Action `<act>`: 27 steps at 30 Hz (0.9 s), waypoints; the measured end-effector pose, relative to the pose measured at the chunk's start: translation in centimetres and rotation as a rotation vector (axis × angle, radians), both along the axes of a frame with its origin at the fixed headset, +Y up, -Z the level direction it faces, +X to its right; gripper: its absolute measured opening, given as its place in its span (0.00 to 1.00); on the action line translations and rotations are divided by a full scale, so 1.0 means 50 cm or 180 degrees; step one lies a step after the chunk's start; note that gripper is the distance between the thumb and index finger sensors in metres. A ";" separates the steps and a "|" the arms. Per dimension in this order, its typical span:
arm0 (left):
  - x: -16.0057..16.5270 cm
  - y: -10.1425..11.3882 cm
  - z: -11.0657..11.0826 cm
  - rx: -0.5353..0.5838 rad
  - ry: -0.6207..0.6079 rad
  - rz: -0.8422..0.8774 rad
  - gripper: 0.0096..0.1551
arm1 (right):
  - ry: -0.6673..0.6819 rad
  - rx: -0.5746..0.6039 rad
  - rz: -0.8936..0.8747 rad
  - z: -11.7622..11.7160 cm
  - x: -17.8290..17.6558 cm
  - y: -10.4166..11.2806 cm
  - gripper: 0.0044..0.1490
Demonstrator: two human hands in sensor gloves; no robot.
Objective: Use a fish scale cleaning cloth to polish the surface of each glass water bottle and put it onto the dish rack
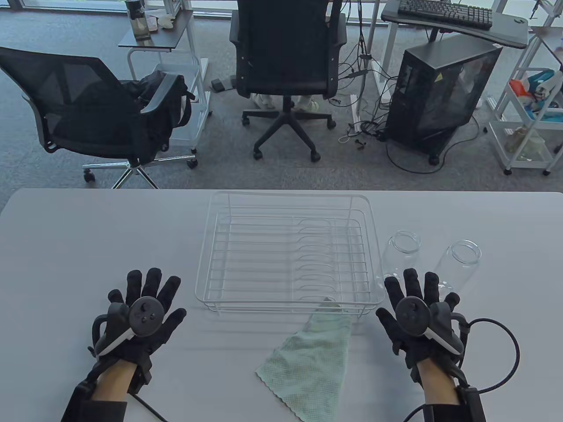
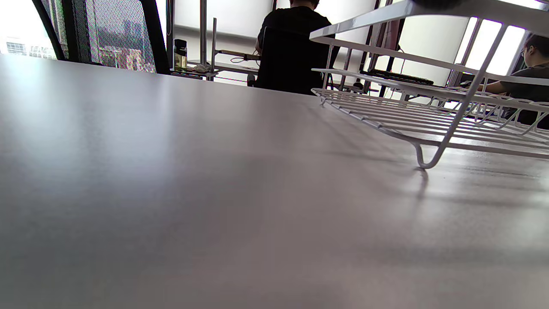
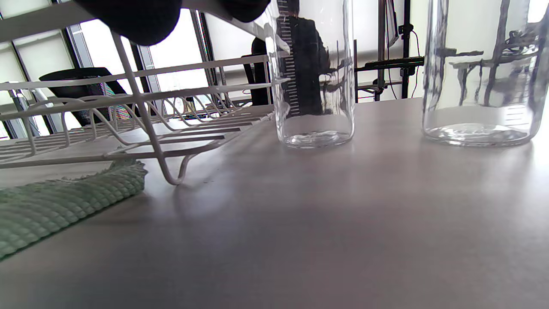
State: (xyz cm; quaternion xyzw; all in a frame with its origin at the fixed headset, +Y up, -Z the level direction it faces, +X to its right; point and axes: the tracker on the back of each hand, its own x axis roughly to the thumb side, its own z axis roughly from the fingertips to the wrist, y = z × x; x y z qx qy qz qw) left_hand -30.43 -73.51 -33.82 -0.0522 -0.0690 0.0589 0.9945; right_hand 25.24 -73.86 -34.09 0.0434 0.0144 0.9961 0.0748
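Observation:
Two clear glass bottles stand upright on the table right of the rack: one (image 1: pixel 402 252) (image 3: pixel 315 86) close to it, the other (image 1: pixel 457 263) (image 3: pixel 482 73) further right. The white wire dish rack (image 1: pixel 288 252) (image 3: pixel 141 111) (image 2: pixel 429 111) holds nothing. A pale green fish scale cloth (image 1: pixel 310 358) (image 3: pixel 55 201) lies in front of the rack, one corner tucked under its front edge. My left hand (image 1: pixel 140 303) lies flat on the table left of the rack, fingers spread. My right hand (image 1: pixel 418 303) lies flat just in front of the bottles, fingers straight, holding nothing.
Beyond the table's far edge stand two office chairs (image 1: pixel 286 66), a computer tower (image 1: pixel 440 92) and a white trolley (image 1: pixel 528 114). A cable (image 1: pixel 506 347) loops from my right wrist across the table's right side.

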 end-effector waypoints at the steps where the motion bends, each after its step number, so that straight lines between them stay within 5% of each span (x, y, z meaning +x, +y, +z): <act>1: 0.000 0.000 0.000 0.0001 0.0001 0.0005 0.45 | -0.0003 0.0016 -0.0004 0.000 0.001 0.001 0.49; 18: -0.010 0.017 0.021 0.0381 -0.0031 0.0217 0.44 | 0.0040 0.0042 -0.0113 0.025 0.011 0.006 0.49; 27: 0.115 0.121 0.097 0.1250 -0.0788 0.0464 0.44 | -0.0033 0.0107 -0.0221 0.035 0.028 0.021 0.49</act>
